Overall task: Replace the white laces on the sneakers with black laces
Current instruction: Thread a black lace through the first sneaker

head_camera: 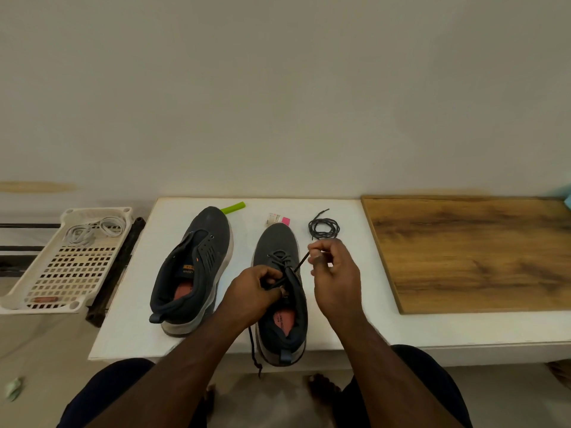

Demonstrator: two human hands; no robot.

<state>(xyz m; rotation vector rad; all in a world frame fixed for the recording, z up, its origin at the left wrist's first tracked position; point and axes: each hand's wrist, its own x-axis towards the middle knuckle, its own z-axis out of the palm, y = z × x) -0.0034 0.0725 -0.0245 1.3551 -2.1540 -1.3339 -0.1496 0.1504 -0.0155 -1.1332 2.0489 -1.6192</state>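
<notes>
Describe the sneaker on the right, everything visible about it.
The right sneaker is dark grey with a fabric-looking upper, a pale sole edge and a reddish insole. It stands upright on the white table, toe toward the wall, heel at the near edge. A black lace is partly threaded through its eyelets; one end hangs off the table. The left hand grips the lace at the tongue; the right hand pinches the other end.

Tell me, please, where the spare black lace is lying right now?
In the head view the coiled black lace lies on the white table, right of the right sneaker's toe and just beyond the right hand, left of the wooden board.
</notes>
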